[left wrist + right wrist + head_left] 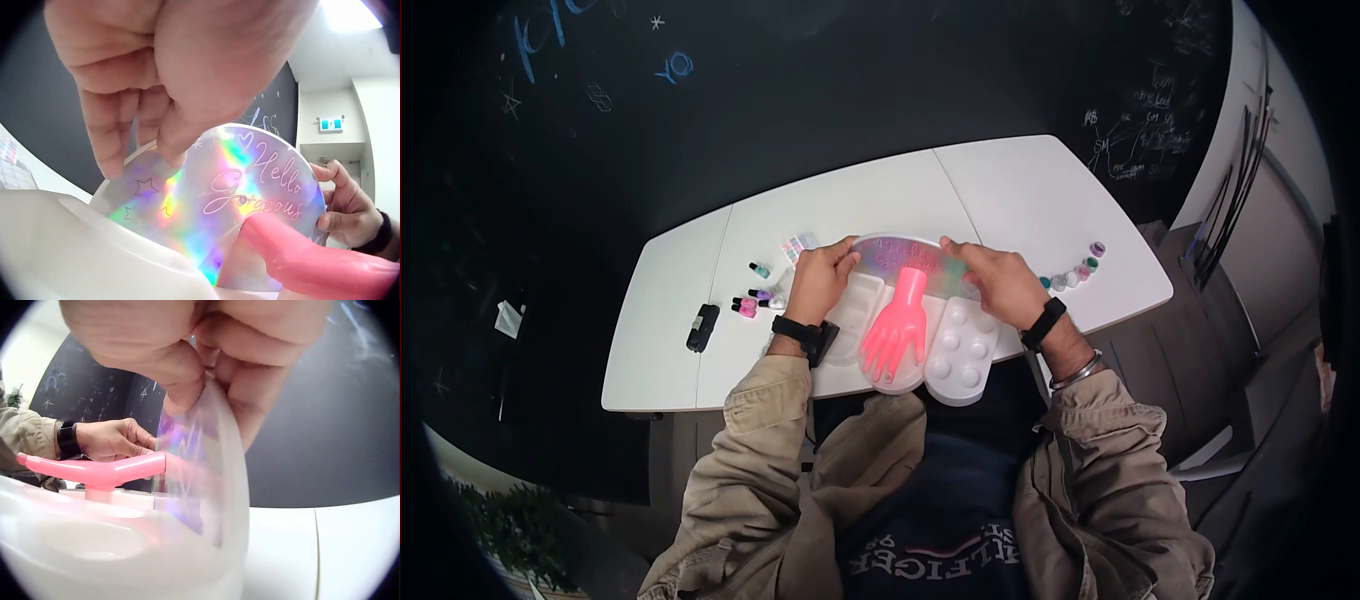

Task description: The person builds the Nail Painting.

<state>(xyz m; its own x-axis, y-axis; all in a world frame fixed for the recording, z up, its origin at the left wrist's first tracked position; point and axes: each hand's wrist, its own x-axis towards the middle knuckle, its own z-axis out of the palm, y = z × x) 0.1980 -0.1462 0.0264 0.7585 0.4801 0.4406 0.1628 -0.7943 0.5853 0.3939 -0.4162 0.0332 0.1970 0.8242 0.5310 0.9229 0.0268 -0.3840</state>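
A holographic panel with "Hello Gorgeous" lettering (187, 200) stands upright between both hands, behind a pink model hand (897, 325). The left hand (820, 280) pinches its upper left edge between thumb and fingers. At the opposite edge, the right hand (1000, 285) pinches it the same way, as the right wrist view shows with the right hand (206, 356) at the top. The pink model hand lies fingers toward the person on a white base, with its wrist end close to the panel. White trays flank it, the right one (963, 350) with round wells.
Left on the white table (840, 200) are small polish bottles (745, 306), a sheet of coloured squares (798, 246) and a black object (702, 328). Several small jars (1072, 278) line the right side. A blackboard wall (800, 100) rises beyond the table.
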